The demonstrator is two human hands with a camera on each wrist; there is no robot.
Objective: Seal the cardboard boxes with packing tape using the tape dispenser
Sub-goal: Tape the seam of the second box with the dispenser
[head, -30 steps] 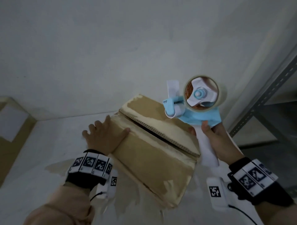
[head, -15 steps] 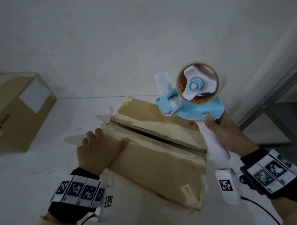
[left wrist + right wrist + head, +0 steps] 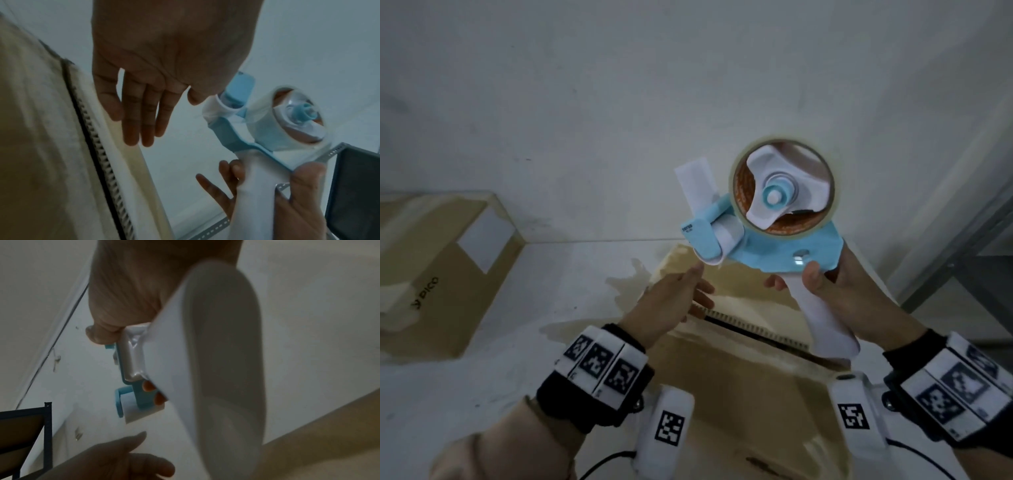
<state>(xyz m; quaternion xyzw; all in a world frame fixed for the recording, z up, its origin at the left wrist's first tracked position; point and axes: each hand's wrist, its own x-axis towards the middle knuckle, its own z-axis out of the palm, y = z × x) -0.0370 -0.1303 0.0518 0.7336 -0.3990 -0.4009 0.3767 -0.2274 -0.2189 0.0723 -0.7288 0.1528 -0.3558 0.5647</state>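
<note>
My right hand grips the white handle of a blue tape dispenser, held up above a brown cardboard box. The dispenser carries a clear tape roll, and a white flap stands at its front. The box's top flaps meet at a dark seam with a gap. My left hand hovers over the box with straight fingers, its thumb tip close to the dispenser's front roller. In the right wrist view the handle fills the frame.
A second cardboard box with a white label lies at the far left on the white floor. A grey metal shelf frame stands at the right. A white wall rises behind everything.
My left hand has lifted off the box flap and moved up towards the dispenser's front. The dispenser has stayed raised in my right hand. The head view has shifted, showing more of the left box.
</note>
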